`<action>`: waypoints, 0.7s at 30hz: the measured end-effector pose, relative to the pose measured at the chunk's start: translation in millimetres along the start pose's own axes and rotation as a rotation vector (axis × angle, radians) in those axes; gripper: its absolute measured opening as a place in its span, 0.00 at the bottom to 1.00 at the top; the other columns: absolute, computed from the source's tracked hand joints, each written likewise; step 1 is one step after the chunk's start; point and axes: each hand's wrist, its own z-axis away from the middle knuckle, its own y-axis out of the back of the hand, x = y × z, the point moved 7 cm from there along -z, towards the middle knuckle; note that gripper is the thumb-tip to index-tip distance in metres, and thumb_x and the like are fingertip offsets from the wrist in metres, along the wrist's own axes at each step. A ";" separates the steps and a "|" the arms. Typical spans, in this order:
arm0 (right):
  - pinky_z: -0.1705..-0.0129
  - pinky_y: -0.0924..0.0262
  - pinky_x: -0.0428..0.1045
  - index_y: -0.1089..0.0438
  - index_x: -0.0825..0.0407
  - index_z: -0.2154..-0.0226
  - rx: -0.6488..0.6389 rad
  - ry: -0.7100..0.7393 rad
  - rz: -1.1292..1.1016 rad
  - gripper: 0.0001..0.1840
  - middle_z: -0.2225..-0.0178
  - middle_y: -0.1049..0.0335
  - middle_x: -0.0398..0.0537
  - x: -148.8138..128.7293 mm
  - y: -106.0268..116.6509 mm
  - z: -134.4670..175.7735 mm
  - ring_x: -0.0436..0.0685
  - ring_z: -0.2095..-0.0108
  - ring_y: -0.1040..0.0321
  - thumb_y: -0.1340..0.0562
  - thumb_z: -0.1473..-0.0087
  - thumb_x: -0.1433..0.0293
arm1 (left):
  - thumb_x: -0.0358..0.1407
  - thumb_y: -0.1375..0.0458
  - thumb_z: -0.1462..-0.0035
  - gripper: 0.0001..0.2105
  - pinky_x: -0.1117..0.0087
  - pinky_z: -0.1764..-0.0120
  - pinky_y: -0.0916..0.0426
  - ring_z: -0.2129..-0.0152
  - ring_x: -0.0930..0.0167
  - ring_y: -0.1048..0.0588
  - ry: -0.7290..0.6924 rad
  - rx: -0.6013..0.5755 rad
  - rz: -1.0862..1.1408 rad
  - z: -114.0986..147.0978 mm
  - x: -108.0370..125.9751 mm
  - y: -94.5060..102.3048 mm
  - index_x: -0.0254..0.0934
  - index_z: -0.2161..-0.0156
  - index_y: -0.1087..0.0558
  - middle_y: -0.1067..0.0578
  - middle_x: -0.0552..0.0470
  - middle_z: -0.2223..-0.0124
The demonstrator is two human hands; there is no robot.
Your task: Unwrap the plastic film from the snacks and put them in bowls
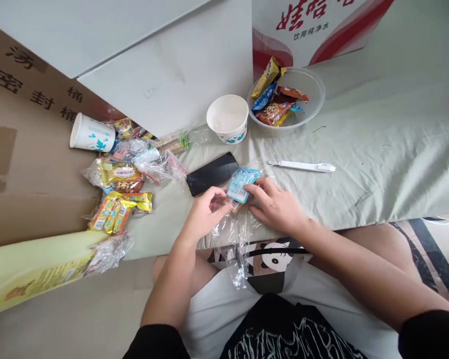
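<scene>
A small light-blue snack packet (243, 182) with a barcode lies between my hands, a brownish piece partly showing beneath it. At its lower left edge, my left hand (205, 212) is closed, thumb and fingers pinching. My right hand (279, 203) has its fingers curled against the packet's right side, the index fingertip resting on its face. Crumpled clear plastic wrap (234, 237) hangs below my hands over the table edge. Just behind the packet lies a black phone (213, 173). A white utility knife (303, 165) rests to the right, beyond my right hand.
A white paper cup (228, 119) stands beside a clear plastic bowl (314, 107) of wrapped snacks. Another paper cup (93, 133) lies tipped at left, near several snack packets (121, 172). Cardboard boxes (41, 159) border the left and back. Green cloth (377, 164) covers the table.
</scene>
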 end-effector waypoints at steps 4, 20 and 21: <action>0.73 0.40 0.49 0.34 0.46 0.38 -0.046 -0.042 -0.013 0.26 0.44 0.32 0.59 0.8 1.7 -4.2 0.63 0.53 0.29 0.41 0.38 0.69 | 0.35 0.37 0.47 0.09 0.68 0.62 0.25 0.64 0.69 0.21 0.082 0.044 -0.005 -1.9 -8.5 2.1 0.39 0.60 0.28 0.19 0.49 0.57; 0.54 0.29 0.61 0.36 0.48 0.41 0.114 0.088 -0.540 0.32 0.46 0.39 0.60 4.0 -3.2 2.7 0.63 0.54 0.30 0.33 0.44 0.56 | 0.33 0.45 0.53 0.11 0.76 0.82 0.43 0.86 0.78 0.41 0.358 0.063 1.320 -9.1 8.8 -41.1 0.39 0.74 0.46 0.40 0.57 0.79; 0.52 0.29 0.62 0.34 0.49 0.43 0.150 0.091 -0.597 0.29 0.47 0.38 0.59 6.0 -0.5 2.6 0.63 0.54 0.30 0.33 0.43 0.55 | 0.33 0.44 0.52 0.12 0.76 0.83 0.46 0.87 0.79 0.45 0.367 0.040 1.337 -9.1 10.4 -44.9 0.39 0.75 0.48 0.43 0.58 0.80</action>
